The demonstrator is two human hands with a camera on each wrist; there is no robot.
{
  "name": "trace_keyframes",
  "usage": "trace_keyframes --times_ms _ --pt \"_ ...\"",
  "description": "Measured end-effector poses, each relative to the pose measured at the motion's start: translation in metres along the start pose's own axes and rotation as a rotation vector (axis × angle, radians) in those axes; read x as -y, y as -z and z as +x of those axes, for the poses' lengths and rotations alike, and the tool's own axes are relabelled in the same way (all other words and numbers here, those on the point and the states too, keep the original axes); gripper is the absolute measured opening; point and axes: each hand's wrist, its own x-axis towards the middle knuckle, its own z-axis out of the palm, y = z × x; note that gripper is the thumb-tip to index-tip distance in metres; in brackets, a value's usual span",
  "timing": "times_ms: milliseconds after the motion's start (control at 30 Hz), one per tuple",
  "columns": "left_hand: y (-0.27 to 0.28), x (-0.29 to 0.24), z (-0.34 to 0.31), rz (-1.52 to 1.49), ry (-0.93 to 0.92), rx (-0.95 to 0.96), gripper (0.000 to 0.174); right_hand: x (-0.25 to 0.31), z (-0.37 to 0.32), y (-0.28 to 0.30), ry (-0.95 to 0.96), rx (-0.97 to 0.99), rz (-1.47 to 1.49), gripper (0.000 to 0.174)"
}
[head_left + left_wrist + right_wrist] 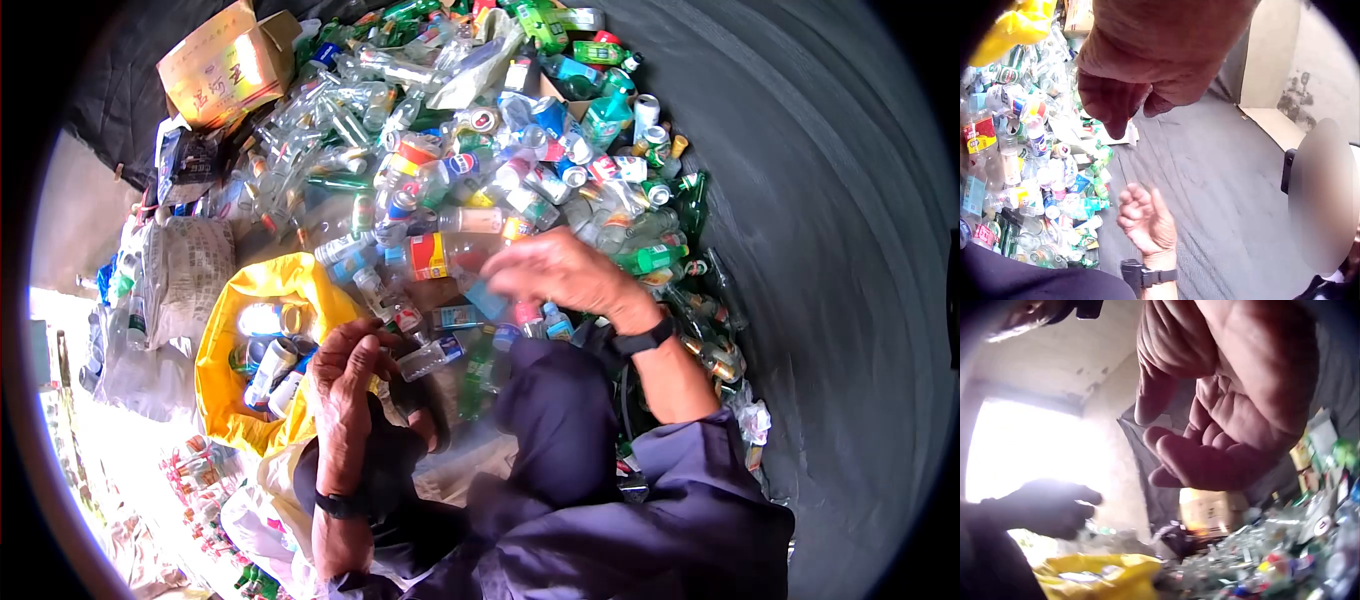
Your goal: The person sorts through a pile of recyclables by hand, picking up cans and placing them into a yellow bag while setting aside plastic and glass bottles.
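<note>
One loose, empty right hand [572, 277] is hovering over bottles [429, 256]; relaxed, empty left hand [343, 388] is hanging beside the bag [216, 365], which is probably gaping to take cans [271, 368].

Yellow bag [222, 385], mouth open, cans [272, 372] jumbled inside, its rim just beside the left hand [343, 390]. Clear bottle [428, 359], blue-and-white label, lying aslant between the hands. Larger bottle [429, 256], red-and-yellow label, on its side near the right hand [570, 275].
</note>
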Motion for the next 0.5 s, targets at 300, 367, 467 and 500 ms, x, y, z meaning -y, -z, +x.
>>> trace_keyframes --times_ms 300,367,467,500 --pt "-0.006 -0.016 -0.008 0.004 0.085 0.022 0.022 -0.172 0.027 0.094 -0.332 -0.507 -0.021 0.025" --pt "-0.012 -0.024 -0.011 -0.112 0.178 0.013 0.021 -0.19 0.038 0.083 -0.355 -0.52 0.081 0.025" --pt "-0.015 -0.028 -0.012 -0.174 0.231 0.034 0.02 -0.221 0.058 0.076 -0.426 -0.546 0.066 0.029" --pt "-0.014 -0.027 -0.012 -0.163 0.235 0.052 0.019 -0.239 0.068 0.073 -0.427 -0.592 0.035 0.032"
